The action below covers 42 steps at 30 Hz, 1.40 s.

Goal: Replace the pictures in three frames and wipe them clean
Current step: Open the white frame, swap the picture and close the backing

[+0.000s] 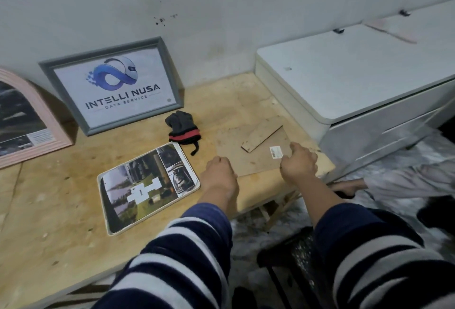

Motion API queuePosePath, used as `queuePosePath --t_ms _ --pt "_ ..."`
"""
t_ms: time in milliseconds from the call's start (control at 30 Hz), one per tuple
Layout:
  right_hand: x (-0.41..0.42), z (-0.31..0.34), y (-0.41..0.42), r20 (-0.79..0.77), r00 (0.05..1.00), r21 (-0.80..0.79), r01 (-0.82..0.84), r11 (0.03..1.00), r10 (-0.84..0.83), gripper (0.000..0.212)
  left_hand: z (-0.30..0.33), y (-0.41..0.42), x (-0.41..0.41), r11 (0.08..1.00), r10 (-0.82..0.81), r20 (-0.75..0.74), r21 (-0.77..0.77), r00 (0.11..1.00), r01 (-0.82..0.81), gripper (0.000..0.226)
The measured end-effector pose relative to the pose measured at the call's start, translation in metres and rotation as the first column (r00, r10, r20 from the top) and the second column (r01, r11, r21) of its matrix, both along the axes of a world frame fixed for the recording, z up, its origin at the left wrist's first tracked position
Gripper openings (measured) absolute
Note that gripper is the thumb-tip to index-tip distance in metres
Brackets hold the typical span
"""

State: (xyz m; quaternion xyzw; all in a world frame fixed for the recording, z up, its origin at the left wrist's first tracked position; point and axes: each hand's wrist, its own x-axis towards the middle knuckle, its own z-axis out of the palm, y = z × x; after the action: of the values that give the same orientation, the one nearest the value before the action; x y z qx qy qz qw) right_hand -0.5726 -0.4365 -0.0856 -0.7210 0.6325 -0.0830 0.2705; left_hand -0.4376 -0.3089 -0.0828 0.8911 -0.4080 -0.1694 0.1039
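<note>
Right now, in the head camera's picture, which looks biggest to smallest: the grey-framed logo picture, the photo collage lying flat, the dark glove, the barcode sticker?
1. Grey-framed logo picture and photo collage: these look alike in size, and the collage lies nearer, so I won't rank them.
2. Dark glove.
3. Barcode sticker.

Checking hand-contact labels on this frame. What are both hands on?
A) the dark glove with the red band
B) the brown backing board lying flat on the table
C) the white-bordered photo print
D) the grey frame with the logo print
B: the left hand and right hand both rest on the near edge of the brown backing board, which lies flat; the grey frame, glove and photo print are untouched.
</note>
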Motion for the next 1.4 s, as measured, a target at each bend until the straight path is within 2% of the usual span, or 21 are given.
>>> queuePosePath --t_ms 333,467,567,700,733,800,900,1067,1400 --pt "0.012 0.008 -0.013 0.123 0.983 0.058 0.13 0.99 -0.136 0.057 -0.001 -0.006 0.003 0.999 0.046 -0.023 0.019 0.999 -0.045 0.045" --pt "0.011 0.013 -0.02 0.272 0.937 0.176 0.173 0.969 -0.217 0.052 -0.003 -0.006 0.005 0.998 0.069 -0.053 0.006 0.996 -0.069 0.056" --pt "0.007 0.016 -0.02 0.403 0.855 0.28 0.225 0.933 -0.327 0.045 -0.003 -0.009 0.006 0.99 0.135 -0.15 -0.026 0.98 -0.14 0.074" --pt "0.007 0.02 -0.015 0.525 0.73 0.399 0.244 0.884 -0.438 0.038 0.001 -0.017 0.012 0.948 0.264 -0.367 -0.072 0.892 -0.31 0.104" --pt "0.008 0.02 -0.013 0.539 0.711 0.418 0.241 0.876 -0.453 0.038 0.002 -0.018 0.015 0.922 0.298 -0.414 -0.107 0.86 -0.371 0.104" --pt "0.014 0.024 -0.008 0.56 0.689 0.443 0.22 0.869 -0.46 0.038 0.006 -0.016 0.022 0.865 0.333 -0.438 -0.211 0.835 -0.455 0.09" --pt "0.028 0.03 0.004 0.586 0.695 0.437 0.161 0.885 -0.416 0.04 0.014 -0.004 0.034 0.834 0.333 -0.392 -0.301 0.858 -0.461 0.072" --pt "0.063 0.036 0.026 0.602 0.762 0.354 0.015 0.935 -0.24 0.034 0.029 0.037 0.062 0.774 0.429 -0.334 -0.344 0.839 -0.533 0.077" --pt "0.139 0.029 0.085 0.544 0.832 0.246 -0.281 0.928 0.108 0.033 0.038 0.143 0.106 0.608 0.628 -0.339 -0.348 0.7 -0.714 0.075"
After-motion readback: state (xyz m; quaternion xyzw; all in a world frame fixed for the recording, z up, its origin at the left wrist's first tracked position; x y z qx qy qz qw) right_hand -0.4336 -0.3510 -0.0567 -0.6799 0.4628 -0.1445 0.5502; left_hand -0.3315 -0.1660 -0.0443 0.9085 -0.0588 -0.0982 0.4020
